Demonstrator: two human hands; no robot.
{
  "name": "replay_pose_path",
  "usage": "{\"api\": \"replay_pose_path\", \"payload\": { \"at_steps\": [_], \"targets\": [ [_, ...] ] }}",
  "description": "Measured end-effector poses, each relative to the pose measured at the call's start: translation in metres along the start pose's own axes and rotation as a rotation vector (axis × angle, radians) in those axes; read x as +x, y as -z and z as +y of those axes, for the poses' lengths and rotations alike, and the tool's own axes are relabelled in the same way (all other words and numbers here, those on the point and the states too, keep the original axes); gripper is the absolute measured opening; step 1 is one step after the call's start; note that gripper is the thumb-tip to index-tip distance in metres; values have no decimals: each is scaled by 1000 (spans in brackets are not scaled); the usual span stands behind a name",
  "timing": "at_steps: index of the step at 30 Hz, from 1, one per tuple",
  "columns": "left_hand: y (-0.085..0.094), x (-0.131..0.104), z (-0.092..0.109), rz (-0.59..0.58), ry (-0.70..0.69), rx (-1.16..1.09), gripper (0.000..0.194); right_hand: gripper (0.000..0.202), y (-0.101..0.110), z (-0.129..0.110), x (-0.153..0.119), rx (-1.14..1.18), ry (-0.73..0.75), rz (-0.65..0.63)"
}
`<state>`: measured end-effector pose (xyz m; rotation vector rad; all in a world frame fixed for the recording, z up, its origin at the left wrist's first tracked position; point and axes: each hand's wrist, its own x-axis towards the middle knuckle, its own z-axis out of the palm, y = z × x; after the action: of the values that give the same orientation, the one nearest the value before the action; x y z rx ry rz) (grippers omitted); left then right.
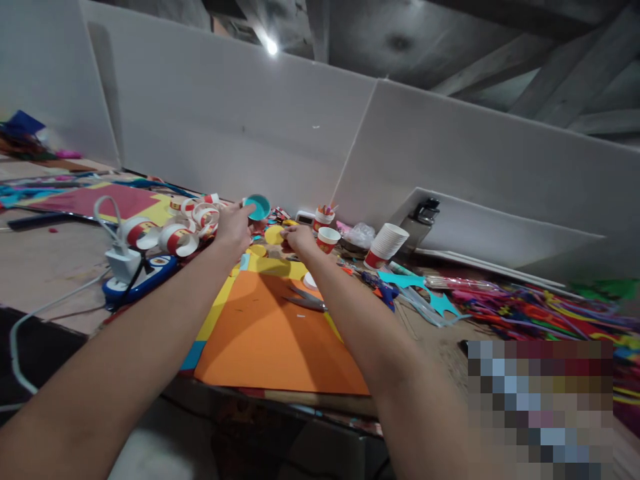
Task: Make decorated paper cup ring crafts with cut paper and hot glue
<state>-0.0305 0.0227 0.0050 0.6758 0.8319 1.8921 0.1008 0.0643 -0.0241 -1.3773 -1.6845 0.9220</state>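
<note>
Both my arms reach forward over an orange sheet (270,333) on the table. My left hand (235,230) grips a paper cup (258,207) with a teal inside, its opening tilted toward me. In my right hand (299,240), a yellow paper disc (274,235) is pinched between the fingers, just right of and below the cup. Another yellow disc (257,251) lies below it. Scissors (307,300) rest on the orange sheet beside my right forearm. An open white-and-red cup (328,239) stands right of my right hand.
Curled cut cup strips (180,237) and a blue power strip (137,283) with a white charger lie at the left. Stacked cups (387,243) stand at the right, before teal scraps (440,303) and colourful pipe cleaners (530,310). White panels (240,120) rise behind the table.
</note>
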Motion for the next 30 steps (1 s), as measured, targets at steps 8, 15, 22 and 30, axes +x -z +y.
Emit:
{"api": "replay_pose_path", "payload": {
  "at_steps": [8, 15, 22, 30],
  "targets": [
    [-10, -28, -26, -175, 245, 88, 13, 6, 56, -4, -63, 350, -50, 172],
    [-20, -58, -44, -496, 409, -17, 10, 3, 67, 11, -96, 461, 20, 258],
    [-15, -59, -54, -675, 298, 73, 15, 13, 66, 21, -93, 316, 120, 313],
    [-13, -58, -58, -696, 258, 126, 31, 15, 66, 27, -91, 143, 203, 367]
  ]
}}
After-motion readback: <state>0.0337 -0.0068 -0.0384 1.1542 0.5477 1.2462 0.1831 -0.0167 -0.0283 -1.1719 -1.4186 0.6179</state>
